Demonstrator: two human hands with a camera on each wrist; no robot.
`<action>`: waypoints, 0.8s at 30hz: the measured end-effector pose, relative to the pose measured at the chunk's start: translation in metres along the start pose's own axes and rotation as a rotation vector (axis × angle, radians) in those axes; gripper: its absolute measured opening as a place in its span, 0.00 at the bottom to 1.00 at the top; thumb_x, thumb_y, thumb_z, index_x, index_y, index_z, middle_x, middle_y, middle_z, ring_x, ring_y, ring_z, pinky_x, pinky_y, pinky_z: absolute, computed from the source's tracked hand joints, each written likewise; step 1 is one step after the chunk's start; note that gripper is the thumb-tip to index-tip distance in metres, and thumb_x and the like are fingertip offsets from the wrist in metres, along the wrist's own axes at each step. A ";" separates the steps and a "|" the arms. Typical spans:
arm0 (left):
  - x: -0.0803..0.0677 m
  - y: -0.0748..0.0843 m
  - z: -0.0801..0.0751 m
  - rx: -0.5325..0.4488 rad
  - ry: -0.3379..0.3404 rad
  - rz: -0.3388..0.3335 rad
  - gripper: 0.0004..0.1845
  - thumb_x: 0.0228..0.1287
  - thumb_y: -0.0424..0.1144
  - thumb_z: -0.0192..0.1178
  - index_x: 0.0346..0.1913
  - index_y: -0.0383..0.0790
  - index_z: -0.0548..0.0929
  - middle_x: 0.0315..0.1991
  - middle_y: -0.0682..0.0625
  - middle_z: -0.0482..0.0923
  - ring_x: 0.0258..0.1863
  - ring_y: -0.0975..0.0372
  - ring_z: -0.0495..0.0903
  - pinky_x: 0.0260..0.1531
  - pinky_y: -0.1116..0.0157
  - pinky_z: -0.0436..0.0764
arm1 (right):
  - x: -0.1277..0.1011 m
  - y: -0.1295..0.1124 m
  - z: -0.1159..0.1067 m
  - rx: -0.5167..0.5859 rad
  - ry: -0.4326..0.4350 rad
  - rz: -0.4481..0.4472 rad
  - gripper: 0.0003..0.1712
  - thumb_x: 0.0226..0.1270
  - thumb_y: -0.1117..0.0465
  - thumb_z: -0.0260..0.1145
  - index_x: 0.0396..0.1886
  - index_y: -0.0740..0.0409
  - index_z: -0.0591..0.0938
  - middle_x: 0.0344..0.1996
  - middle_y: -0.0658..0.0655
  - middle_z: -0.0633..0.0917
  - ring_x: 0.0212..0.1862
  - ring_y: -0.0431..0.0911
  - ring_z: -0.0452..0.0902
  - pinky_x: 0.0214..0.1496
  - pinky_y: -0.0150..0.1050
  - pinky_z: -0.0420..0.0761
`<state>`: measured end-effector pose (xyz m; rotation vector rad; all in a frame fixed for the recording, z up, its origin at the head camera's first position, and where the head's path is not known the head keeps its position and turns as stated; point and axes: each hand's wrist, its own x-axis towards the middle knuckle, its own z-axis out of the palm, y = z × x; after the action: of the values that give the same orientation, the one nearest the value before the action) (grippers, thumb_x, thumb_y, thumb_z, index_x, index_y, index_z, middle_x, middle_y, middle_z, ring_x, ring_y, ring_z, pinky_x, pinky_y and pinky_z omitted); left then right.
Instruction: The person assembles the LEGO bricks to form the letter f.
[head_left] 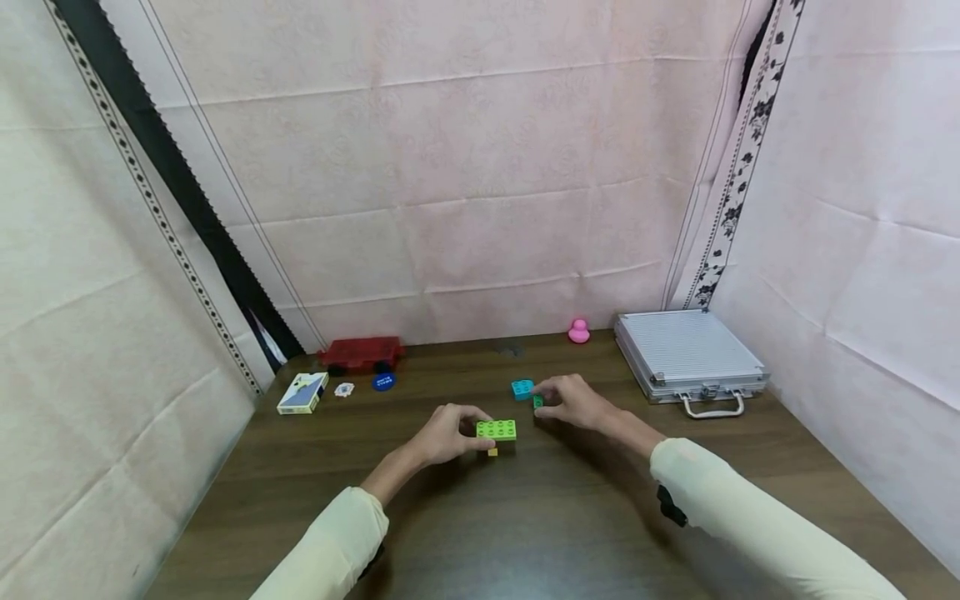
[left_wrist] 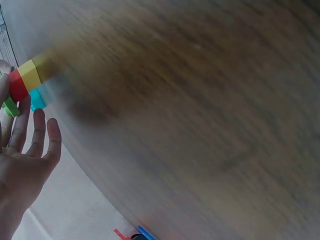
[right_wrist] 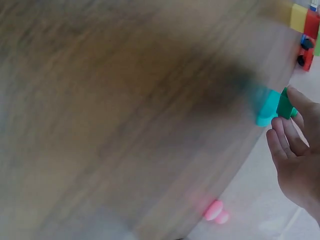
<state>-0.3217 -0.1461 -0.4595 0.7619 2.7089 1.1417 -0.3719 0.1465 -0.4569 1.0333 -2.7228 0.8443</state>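
My left hand point(head_left: 447, 435) grips a lime green building brick point(head_left: 496, 429) between thumb and fingers. In the left wrist view a red brick point(left_wrist: 18, 85) and a yellow brick point(left_wrist: 29, 75) are stacked under it, with the left hand's other fingers spread. A small dark green brick point(right_wrist: 285, 104) is pinched between the thumb and fingertips of my right hand point(head_left: 572, 402). Just beyond that hand a turquoise brick point(head_left: 522, 389) lies on the table, close to the green one. The two hands are a short way apart, the right one farther forward.
On the brown wooden table point(head_left: 480, 517), a red toy vehicle point(head_left: 362, 354), a card box point(head_left: 303, 393), a white sticker-like piece point(head_left: 344, 389) and a blue disc point(head_left: 383, 382) are at left. A pink duck point(head_left: 578, 331) and silver case point(head_left: 690, 354) are at back right. Cloth point(head_left: 480, 167) hangs behind.
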 end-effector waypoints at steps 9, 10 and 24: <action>0.000 0.001 0.000 -0.008 -0.002 -0.014 0.16 0.65 0.44 0.74 0.53 0.44 0.88 0.41 0.54 0.85 0.40 0.58 0.81 0.35 0.65 0.81 | 0.001 -0.022 -0.015 0.056 0.017 -0.098 0.20 0.66 0.63 0.76 0.54 0.70 0.86 0.46 0.63 0.89 0.48 0.59 0.86 0.51 0.54 0.85; -0.001 0.001 0.000 -0.009 -0.001 -0.015 0.16 0.65 0.44 0.74 0.53 0.44 0.88 0.41 0.54 0.85 0.40 0.58 0.82 0.34 0.65 0.81 | 0.001 -0.026 -0.015 0.060 0.016 -0.106 0.20 0.66 0.63 0.76 0.55 0.69 0.86 0.46 0.63 0.89 0.48 0.59 0.86 0.52 0.53 0.85; -0.001 -0.001 0.002 -0.007 0.001 0.018 0.16 0.66 0.45 0.74 0.53 0.44 0.88 0.43 0.52 0.86 0.40 0.61 0.83 0.37 0.64 0.83 | 0.005 -0.065 -0.002 0.101 -0.015 -0.178 0.19 0.67 0.63 0.76 0.56 0.62 0.87 0.43 0.54 0.88 0.49 0.48 0.87 0.51 0.42 0.86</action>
<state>-0.3206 -0.1464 -0.4617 0.7870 2.7027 1.1554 -0.3344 0.1049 -0.4236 1.2840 -2.5744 0.9542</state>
